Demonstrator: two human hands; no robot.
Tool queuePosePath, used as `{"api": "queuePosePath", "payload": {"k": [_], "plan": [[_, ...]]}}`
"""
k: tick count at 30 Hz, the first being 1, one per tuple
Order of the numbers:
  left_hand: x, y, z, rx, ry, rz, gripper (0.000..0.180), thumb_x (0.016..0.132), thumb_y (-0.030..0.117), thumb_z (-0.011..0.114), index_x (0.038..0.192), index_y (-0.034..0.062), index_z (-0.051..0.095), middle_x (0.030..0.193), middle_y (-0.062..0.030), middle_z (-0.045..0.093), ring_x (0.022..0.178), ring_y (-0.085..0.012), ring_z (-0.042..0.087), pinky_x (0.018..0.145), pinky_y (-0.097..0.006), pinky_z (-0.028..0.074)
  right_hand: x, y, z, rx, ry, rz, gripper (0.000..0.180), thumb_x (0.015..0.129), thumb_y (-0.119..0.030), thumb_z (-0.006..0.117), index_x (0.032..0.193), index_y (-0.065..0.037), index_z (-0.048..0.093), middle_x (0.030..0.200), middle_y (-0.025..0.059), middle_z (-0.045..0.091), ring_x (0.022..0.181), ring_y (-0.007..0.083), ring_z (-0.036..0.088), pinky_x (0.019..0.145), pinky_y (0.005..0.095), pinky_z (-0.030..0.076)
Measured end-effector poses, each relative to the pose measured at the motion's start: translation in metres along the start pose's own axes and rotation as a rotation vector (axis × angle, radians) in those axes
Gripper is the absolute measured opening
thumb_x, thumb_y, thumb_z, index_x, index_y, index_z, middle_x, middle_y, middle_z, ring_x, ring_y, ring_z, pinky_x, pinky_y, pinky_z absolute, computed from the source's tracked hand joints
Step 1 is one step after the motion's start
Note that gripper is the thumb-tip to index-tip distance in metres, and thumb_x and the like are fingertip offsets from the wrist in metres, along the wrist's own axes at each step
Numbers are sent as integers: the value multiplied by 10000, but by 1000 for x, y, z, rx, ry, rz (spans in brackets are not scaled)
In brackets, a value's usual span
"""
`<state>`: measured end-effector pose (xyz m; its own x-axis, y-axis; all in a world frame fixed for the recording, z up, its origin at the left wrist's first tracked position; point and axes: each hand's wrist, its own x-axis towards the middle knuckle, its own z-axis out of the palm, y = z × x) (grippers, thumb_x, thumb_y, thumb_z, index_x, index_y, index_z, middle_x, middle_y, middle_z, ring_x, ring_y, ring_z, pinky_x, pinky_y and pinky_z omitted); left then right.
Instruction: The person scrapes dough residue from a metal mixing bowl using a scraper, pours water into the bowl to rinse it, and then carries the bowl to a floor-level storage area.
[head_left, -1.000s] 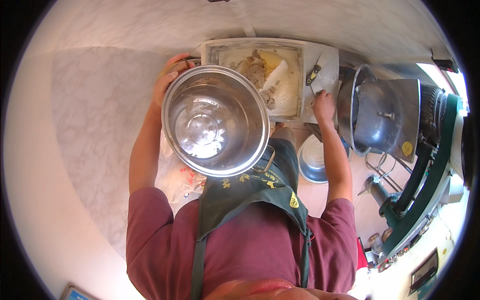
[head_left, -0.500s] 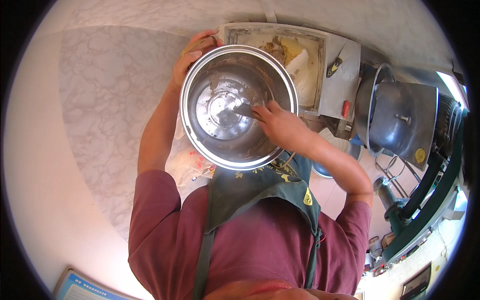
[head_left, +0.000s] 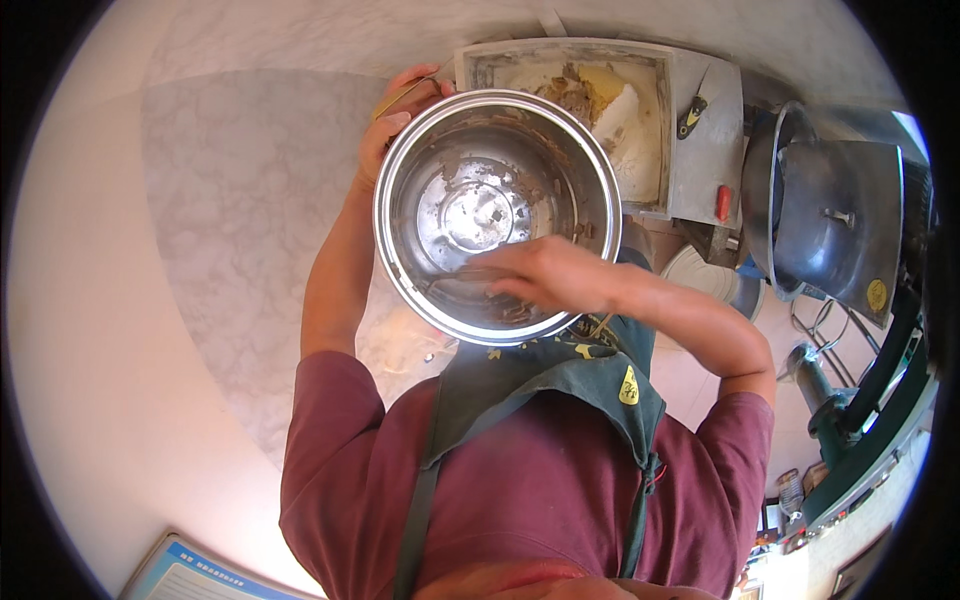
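Observation:
I hold a large steel bowl [head_left: 470, 205] tilted up in front of my chest, its inside smeared with brown paste. My left hand [head_left: 392, 125] grips the bowl's far left rim, with a thin yellowish strip under its fingers. My right hand [head_left: 548, 275] reaches over the near rim into the bowl, fingers stretched flat against the inner wall by the brown residue. Whether it holds a small tool is hidden.
Beyond the bowl sits a square tray [head_left: 560, 50] with brown, yellow and white dough. A black-handled scraper [head_left: 690, 115] lies beside it. A big metal pot with a lid [head_left: 840, 220], a white bucket [head_left: 705, 275] and a green machine [head_left: 860, 420] stand to the right.
My right hand left the tray's side, came into the bowl and has slid toward the near wall. The bowl has tipped nearer to me.

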<state>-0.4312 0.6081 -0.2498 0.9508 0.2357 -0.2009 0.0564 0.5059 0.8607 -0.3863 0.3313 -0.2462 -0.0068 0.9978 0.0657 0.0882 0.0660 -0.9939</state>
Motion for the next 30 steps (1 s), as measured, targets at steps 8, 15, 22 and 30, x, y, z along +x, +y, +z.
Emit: {"api": "queuePosePath", "payload": {"k": [8, 15, 22, 30], "plan": [[-1, 1, -1, 77, 17, -16, 727, 788, 281, 576, 1422, -22, 390, 1250, -210, 564, 1192, -318, 567, 1073, -422, 436, -44, -9, 16, 107, 92, -60, 445, 955, -51, 611, 1391, -39, 523, 1210, 205, 597, 1080, 380, 618, 915, 428, 510], [2, -9, 5, -9, 42, -22, 687, 795, 273, 542, 1400, -13, 387, 1275, -243, 545, 1204, -328, 538, 1069, -447, 422, 27, 0, 51, 167, 406, 95, 405, 971, -86, 571, 1366, -14, 515, 1168, 229, 597, 1086, 414, 599, 941, 445, 483], [2, -14, 8, 32, -28, 10, 662, 808, 296, 535, 1383, -3, 400, 1238, -213, 547, 1175, -311, 550, 1057, -416, 441, -14, -5, 45, 186, 273, -13, 333, 965, -90, 575, 1269, 32, 518, 1113, 258, 590, 1041, 450, 598, 883, 497, 483], [8, -13, 0, 128, -62, -21, 648, 793, 275, 527, 1360, -15, 414, 1245, -219, 561, 1161, -309, 559, 1054, -405, 439, -41, -15, 19, 119, 386, 72, 412, 971, -121, 600, 1342, 41, 523, 1112, 265, 632, 1031, 435, 624, 892, 456, 503]]}}
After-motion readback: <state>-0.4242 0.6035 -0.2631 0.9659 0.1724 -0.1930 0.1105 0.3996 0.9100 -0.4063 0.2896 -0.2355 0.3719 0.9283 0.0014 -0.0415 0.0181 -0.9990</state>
